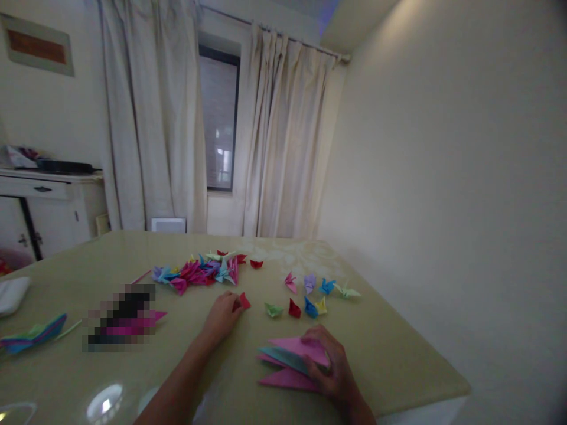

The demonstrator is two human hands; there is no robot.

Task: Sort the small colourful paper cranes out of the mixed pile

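Note:
My left hand [222, 319] reaches forward over the yellow-green table [390, 348], fingers closed on a small red folded paper piece [243, 301]. My right hand [331, 363] rests nearer me, fingers curled on a fanned stack of pink and teal paper sheets [287, 361]. Just beyond the hands lie several small origami figures in two short rows: a green one [273, 309], a red one [294, 308], a blue one [310, 307], a pink one [290, 282].
A heap of coloured origami pieces [199, 273] sits further back. More folded paper [33, 335] lies at the left edge beside a white object [12, 294]. A pixelated patch [121, 317] covers something. Curtains, a window and a white cabinet [42, 206] stand behind; the wall is close on the right.

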